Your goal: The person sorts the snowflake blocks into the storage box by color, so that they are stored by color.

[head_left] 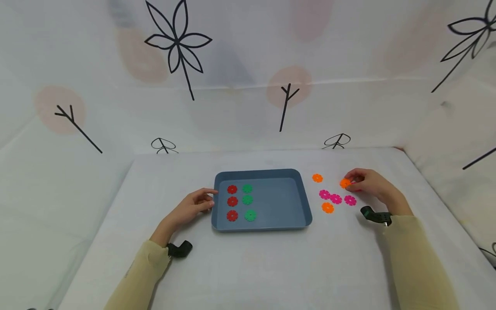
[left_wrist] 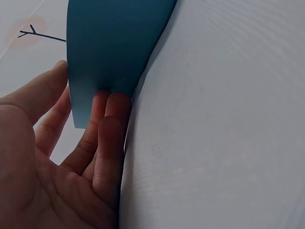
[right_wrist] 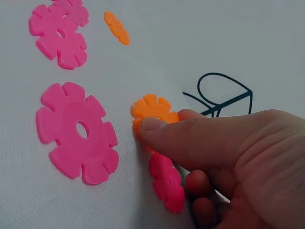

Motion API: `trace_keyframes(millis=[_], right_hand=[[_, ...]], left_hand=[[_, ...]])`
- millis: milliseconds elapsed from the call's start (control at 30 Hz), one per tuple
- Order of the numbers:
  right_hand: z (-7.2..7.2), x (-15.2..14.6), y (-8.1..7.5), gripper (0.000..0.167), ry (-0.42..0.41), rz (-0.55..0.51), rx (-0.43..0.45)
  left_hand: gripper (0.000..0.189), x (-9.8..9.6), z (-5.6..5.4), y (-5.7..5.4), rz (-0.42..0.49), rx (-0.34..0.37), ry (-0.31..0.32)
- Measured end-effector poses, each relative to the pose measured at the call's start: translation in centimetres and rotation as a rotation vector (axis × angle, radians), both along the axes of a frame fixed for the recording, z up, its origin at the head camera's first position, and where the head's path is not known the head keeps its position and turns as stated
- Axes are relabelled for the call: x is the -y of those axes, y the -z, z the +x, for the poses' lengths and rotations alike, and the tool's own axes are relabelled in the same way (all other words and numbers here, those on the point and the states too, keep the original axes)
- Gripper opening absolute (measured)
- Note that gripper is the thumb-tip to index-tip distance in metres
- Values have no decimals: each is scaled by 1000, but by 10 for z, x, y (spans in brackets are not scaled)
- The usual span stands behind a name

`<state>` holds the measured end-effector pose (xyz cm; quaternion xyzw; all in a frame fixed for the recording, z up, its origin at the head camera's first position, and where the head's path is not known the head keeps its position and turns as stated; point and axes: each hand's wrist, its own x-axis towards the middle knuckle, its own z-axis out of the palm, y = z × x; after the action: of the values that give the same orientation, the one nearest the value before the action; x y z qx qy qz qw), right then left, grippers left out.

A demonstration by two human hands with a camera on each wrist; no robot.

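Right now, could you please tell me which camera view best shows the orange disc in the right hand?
The right wrist view: the orange disc is large there, its notched rim clear, though the right hand covers part. The head view shows it, but much smaller; the left wrist view does not show it.

There is one blue-grey rectangular tray with rounded corners [head_left: 279, 202]. There are three red, notched, flower-shaped plastic discs [head_left: 232, 201], three green discs of that shape [head_left: 247, 199], three orange discs [head_left: 327, 208] and, with one partly covered, apparently four bright pink discs [head_left: 350, 200]. Two bare hands show, one left hand [head_left: 191, 206] and one right hand [head_left: 370, 184], with two pale yellow sleeves [head_left: 420, 262] and two black wrist-worn devices [head_left: 180, 249].
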<state>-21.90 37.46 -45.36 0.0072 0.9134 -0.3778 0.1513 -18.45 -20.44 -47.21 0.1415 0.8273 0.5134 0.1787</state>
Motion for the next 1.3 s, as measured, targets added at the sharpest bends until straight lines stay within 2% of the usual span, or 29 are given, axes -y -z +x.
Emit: trace_keyframes(millis=[200,600,900,1300], right_hand=[[3,-6,1,38,8,-57,3],[5,-14,6,54,39,-137,5],[4,-13,0,50,45,-129,-41],[4,-10,-14,47,46,-60,-94]], left_hand=[[40,0,1,-1,2,4,-4],[40,0,1,-1,14,-1,1],[41,1,0,0,13,-5,8],[42,1,-1,1,16,-9,12]])
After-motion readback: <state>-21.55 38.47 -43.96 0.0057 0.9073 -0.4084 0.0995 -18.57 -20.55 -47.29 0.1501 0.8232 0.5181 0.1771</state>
